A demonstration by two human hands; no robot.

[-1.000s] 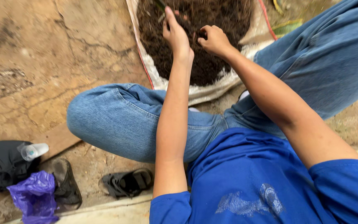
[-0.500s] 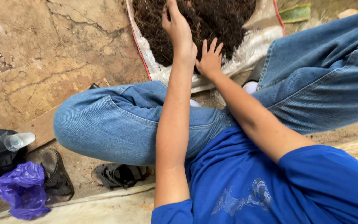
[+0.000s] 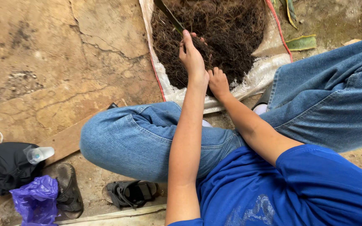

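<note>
Gripping fibre pile [image 3: 227, 37]: left hand [image 3: 192, 56] | right hand [image 3: 218, 83] released, flat at sack's [image 3: 260, 77] near edge

fibre [image 3: 227, 37]: coarse, matt, stringy | sack [image 3: 258, 77]: woven plastic | jeans [image 3: 139, 138]: denim | bag [image 3: 36, 201]: glossy plastic | floor [image 3: 55, 75]: rough, cracked

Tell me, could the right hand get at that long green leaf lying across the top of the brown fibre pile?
Probably yes: the right hand rests at the fibre pile edge, and only loose fibre lies between it and the leaf.
</note>
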